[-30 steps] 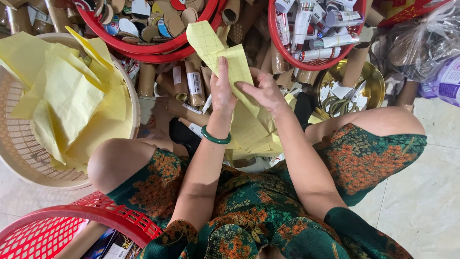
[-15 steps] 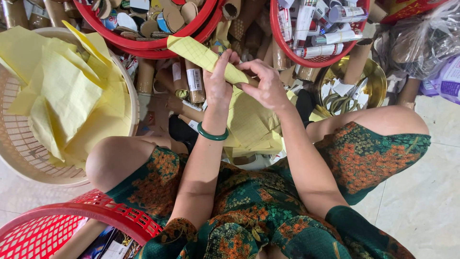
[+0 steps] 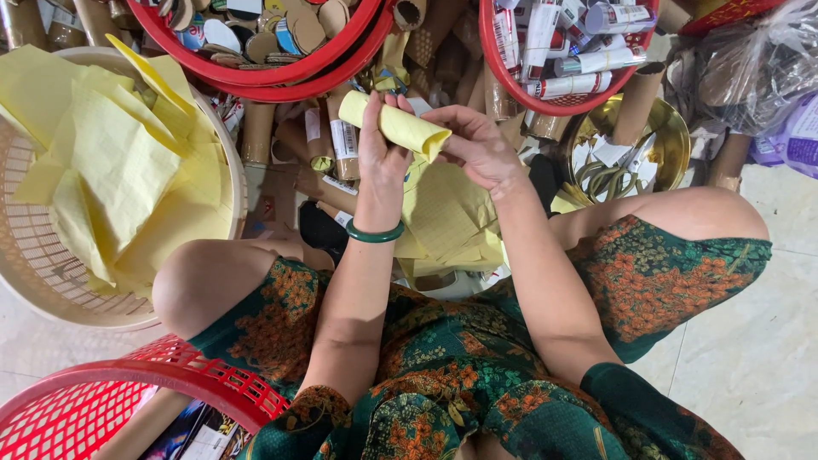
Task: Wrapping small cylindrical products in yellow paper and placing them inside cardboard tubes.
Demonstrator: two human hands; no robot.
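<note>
Just above centre of the frame, yellow paper roll (image 3: 394, 124) clamped in left hand (image 3: 381, 158) fingers, right hand (image 3: 479, 146) pinching its open lower-right end; best kept tight, edges level, above the loose yellow sheets (image 3: 445, 223) on the lap.

You are sitting on the pale tiled floor (image 3: 758, 358) of what looks like a home workshop for hand piecework, not a factory line with benches or machines. Around you stand plastic baskets sorted by material: a cream basket (image 3: 51, 281) heaped with yellow paper sheets (image 3: 111, 170), a red basin of cardboard discs (image 3: 264, 34), another red basin of wrapped tubes (image 3: 562, 43), and an empty red basket (image 3: 94, 400). Bare cardboard tubes (image 3: 332, 136) lie loose between them, and a brass bowl (image 3: 630, 145) holds small odds and ends.
</note>
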